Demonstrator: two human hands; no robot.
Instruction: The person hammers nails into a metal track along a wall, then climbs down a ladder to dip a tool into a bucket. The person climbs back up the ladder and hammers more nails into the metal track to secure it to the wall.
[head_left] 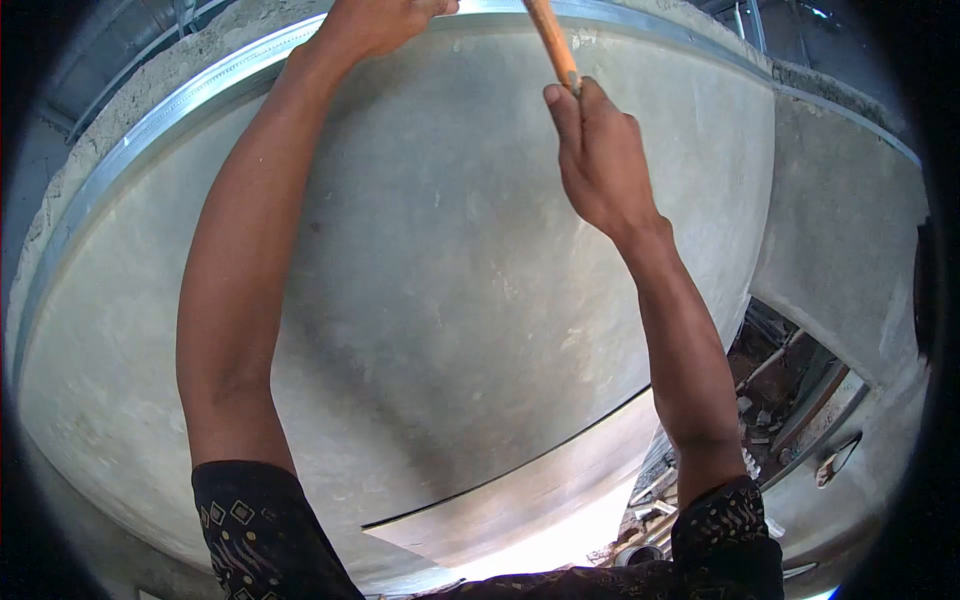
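My right hand (605,160) is wrapped round an orange-brown wooden tool handle (550,40), held up in front of the grey wall. The handle runs out of the top of the view, so the tool's head is hidden. My left hand (378,22) is raised at the top edge, against a shiny metal channel (190,98) that runs along the top of the wall. Its fingers look closed together and are partly cut off; what they hold cannot be made out. Behind both arms is the smooth grey plastered wall (450,250).
A pale board (520,505) with a dark upper edge stands low, between my arms. Down at the right, rubble and poles (770,370) show through a gap beside another grey wall (840,220). A dark round container (638,555) sits near my right sleeve.
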